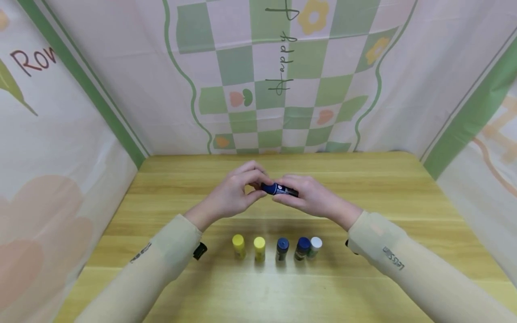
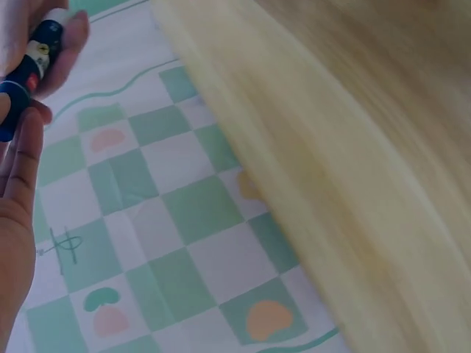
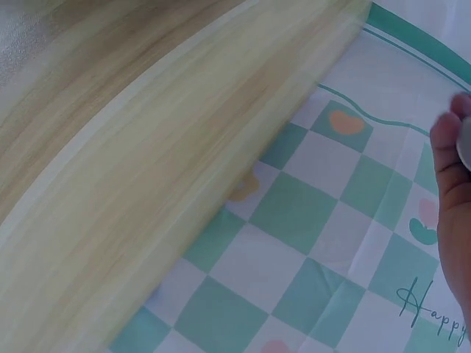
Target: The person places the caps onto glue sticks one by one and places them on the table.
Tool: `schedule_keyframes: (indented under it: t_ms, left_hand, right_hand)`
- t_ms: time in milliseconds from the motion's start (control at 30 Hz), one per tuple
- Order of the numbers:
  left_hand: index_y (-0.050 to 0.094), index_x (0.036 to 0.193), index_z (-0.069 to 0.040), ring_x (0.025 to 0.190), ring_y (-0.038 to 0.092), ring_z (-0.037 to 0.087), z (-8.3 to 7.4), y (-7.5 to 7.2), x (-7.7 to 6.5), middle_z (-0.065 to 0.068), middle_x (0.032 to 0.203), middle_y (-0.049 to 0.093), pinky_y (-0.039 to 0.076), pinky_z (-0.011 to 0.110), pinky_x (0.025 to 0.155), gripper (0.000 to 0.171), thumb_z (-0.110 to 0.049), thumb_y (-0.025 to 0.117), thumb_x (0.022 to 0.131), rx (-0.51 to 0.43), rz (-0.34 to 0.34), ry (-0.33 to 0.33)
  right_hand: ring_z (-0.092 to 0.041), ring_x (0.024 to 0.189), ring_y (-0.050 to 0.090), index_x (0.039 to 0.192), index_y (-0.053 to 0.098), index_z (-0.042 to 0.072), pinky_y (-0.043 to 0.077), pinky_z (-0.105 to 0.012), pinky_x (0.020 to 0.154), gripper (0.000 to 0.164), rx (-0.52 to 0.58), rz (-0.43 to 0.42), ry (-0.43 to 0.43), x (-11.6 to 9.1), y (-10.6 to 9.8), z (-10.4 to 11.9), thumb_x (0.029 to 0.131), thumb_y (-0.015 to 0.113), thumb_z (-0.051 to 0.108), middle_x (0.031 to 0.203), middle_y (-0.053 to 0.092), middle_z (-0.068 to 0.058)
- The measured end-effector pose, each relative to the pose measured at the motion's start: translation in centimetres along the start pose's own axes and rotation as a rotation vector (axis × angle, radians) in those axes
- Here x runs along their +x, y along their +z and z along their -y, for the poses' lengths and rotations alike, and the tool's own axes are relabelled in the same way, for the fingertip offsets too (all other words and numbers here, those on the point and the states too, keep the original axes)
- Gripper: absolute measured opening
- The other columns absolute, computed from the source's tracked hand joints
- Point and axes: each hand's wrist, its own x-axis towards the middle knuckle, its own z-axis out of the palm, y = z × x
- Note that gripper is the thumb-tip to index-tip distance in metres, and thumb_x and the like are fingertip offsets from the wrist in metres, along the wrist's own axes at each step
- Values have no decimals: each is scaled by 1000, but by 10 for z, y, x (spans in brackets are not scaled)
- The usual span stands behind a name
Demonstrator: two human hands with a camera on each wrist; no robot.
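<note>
Above the table, both hands hold a dark blue glue stick with a printed label, lying nearly level. My left hand pinches its blue cap end between thumb and fingers. The right hand grips the body near the other end. In the left wrist view the glue stick shows its label, with fingers at both ends. Only a sliver of a pale round end appears beside the right fingers in the right wrist view.
Nearer the body, a row of upright sticks stands on the wooden table: two yellow ones, two with blue caps, and a white-capped one touching its blue neighbour. A patterned cloth hangs behind.
</note>
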Motion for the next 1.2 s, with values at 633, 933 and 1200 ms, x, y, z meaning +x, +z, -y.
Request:
schedule_keyframes:
  t_ms: [633, 933, 1200]
  left_hand:
    - [71, 111, -3, 86, 62, 13, -10, -38, -17, 7, 116, 69, 56, 25, 72, 24, 5, 75, 89, 120, 96, -136]
    - [73, 112, -2, 85, 63, 11, -11, -52, -40, 5, 111, 68, 55, 25, 70, 24, 4, 76, 89, 196, 112, -123]
    - [75, 114, -4, 88, 65, 13, -13, -58, -60, 5, 112, 68, 55, 25, 67, 24, -1, 78, 89, 277, 170, -151]
  right_hand:
    - [-11, 96, 67, 138, 63, 6, 59, -34, 82, 36, -18, 137, 380, -24, -19, 1, 104, 61, 19, 114, 74, 0]
    - [-16, 98, 69, 137, 63, 5, 59, -38, 83, 35, -43, 120, 423, -41, -27, -4, 105, 59, 17, 116, 74, -5]
    - [-21, 104, 71, 138, 62, 5, 59, -41, 84, 35, -62, 107, 454, -55, -35, -6, 107, 57, 18, 123, 73, -8]
